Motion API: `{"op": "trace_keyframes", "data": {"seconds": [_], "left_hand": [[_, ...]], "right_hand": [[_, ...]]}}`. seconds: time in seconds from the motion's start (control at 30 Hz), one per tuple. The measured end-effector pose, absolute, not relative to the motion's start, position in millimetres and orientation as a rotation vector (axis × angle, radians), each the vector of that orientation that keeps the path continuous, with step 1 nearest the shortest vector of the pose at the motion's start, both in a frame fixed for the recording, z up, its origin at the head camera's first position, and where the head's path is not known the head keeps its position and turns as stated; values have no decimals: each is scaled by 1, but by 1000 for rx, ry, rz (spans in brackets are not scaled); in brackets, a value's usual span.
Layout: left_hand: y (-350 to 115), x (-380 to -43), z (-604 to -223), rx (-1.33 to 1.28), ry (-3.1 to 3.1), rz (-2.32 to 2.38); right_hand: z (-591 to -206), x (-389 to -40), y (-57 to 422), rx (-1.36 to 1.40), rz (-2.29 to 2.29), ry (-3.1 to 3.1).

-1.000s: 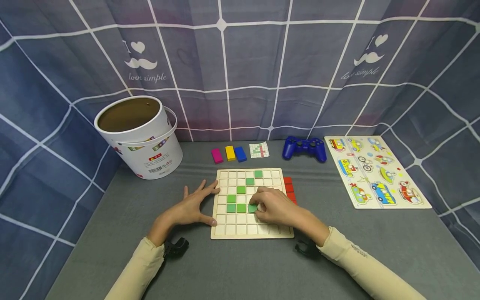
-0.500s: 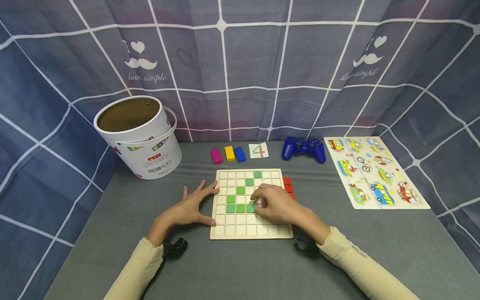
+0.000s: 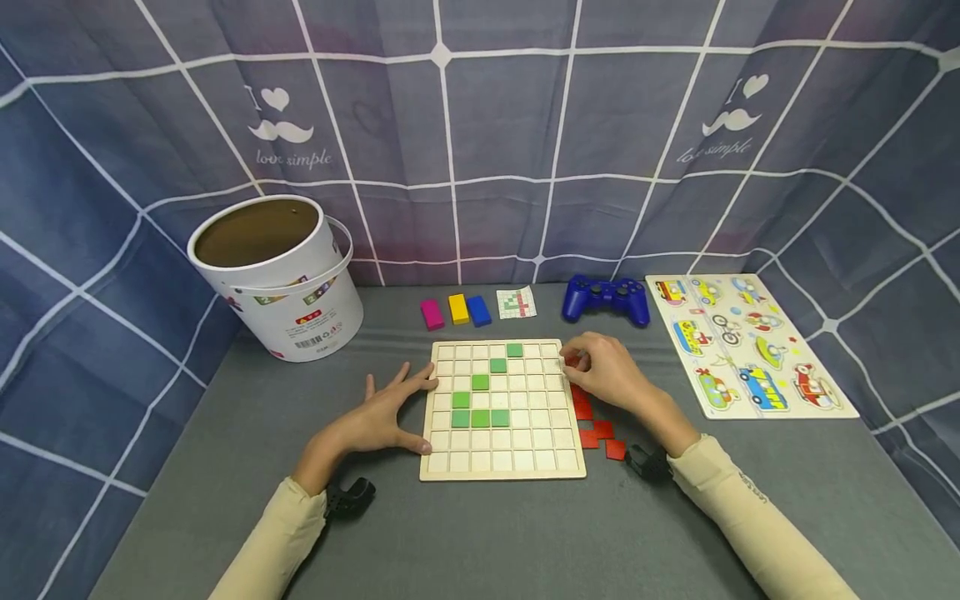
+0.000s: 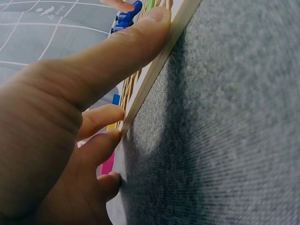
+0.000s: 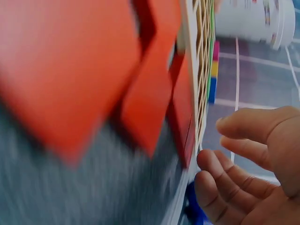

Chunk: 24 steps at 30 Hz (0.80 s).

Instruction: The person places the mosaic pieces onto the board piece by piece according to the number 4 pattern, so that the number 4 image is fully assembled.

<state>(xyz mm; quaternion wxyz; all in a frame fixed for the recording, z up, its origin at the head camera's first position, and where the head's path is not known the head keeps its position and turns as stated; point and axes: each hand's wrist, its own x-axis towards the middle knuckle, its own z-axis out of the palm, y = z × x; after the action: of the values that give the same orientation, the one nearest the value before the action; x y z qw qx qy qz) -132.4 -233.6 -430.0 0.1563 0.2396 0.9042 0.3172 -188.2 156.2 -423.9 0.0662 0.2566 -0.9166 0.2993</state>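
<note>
A pale wooden grid board (image 3: 522, 462) lies flat on the table, with several green square tiles (image 3: 480, 418) set in its cells as a stepped line and a short row. My left hand (image 3: 381, 415) is spread along the board's left side; its thumb (image 4: 152, 28) and fingertips touch the edge in the left wrist view. Beyond the board's right edge lie several red square tiles (image 3: 615, 450), some partly hidden beneath my right hand (image 3: 607, 372). In the right wrist view the right hand's fingers (image 5: 236, 180) are loosely bent, thumb apart from them, with nothing between.
Behind the board sit pink (image 3: 432, 314), yellow (image 3: 459, 309) and blue (image 3: 478, 311) blocks, beside a small pattern card (image 3: 516, 302). A blue game controller (image 3: 606, 300) and a vehicle picture board (image 3: 757, 342) are at the right. At back left stands a white bucket (image 3: 315, 317).
My right hand has let go of a green tile, now lying in the lower row, and moved right and back to the red tiles. The left hand stays at the board's edge.
</note>
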Motion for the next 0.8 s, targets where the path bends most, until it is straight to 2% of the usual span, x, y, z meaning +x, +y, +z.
{"op": "trace_keyframes", "data": {"seconds": [0.23,0.8], "left_hand": [[-233,-133,-432,718,2583,919],[-234,-133,-433,697,2596,910]], "right_hand": [[-424,-201,175,730,835,-2808],[-426,-218,173,749,828,-2853]]}}
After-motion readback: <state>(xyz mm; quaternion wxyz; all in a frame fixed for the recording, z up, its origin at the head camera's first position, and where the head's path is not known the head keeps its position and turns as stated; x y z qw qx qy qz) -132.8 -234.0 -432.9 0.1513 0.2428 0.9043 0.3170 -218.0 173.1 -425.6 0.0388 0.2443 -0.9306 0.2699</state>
